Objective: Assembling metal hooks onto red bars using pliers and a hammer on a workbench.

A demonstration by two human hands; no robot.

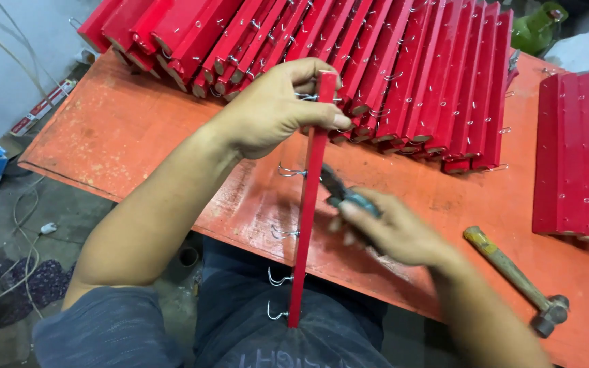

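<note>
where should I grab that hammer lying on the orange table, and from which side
Grip the hammer around the middle of its wooden handle, coming from above. It lies flat on the orange table, its metal head towards the near right edge and the handle end pointing up-left, towards the right hand. The handle is bare, with clear table on both sides.

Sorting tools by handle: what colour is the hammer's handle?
Yellowish-brown wood, worn, on the hammer lying on the orange table; head view.
</note>
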